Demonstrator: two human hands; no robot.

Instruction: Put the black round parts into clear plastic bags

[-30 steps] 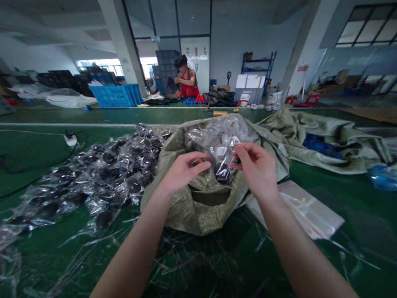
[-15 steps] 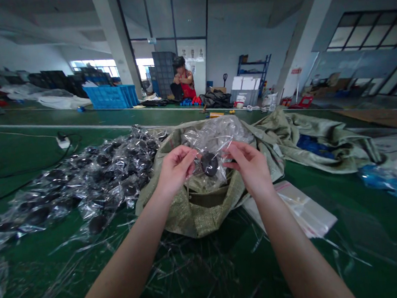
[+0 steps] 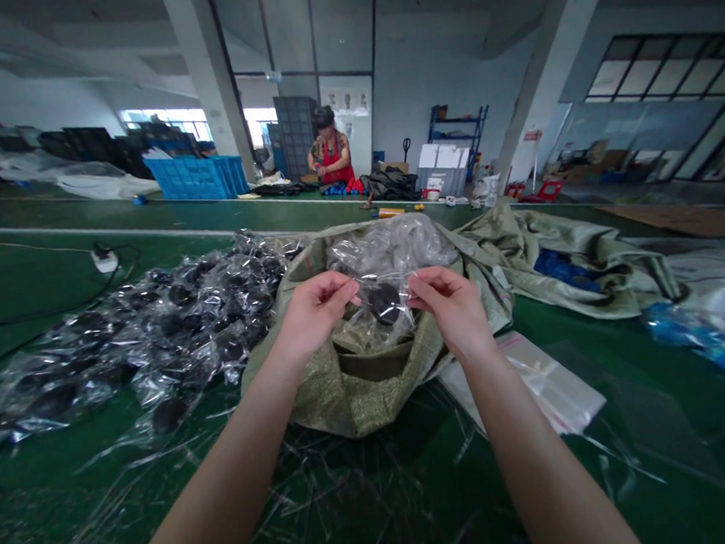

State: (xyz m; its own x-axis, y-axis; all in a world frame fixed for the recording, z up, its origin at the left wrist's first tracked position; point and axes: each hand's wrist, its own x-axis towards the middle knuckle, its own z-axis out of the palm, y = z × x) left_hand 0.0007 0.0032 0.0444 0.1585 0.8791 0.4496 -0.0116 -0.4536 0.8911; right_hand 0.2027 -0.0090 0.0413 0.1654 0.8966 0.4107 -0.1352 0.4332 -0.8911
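My left hand and my right hand each pinch one top corner of a small clear plastic bag with a black round part inside. They hold it up over the open mouth of a green woven sack that lies on the green surface. More clear bags fill the sack behind the held one. To the left spreads a heap of bagged black parts.
A flat zip bag lies right of the sack, with a second crumpled woven sack and blue plastic beyond. A power strip with cable lies at the far left. Another person works in the background near blue crates.
My left hand came onto the bag's left corner and both hands lifted it and stretched it between them. The view shifted slightly.
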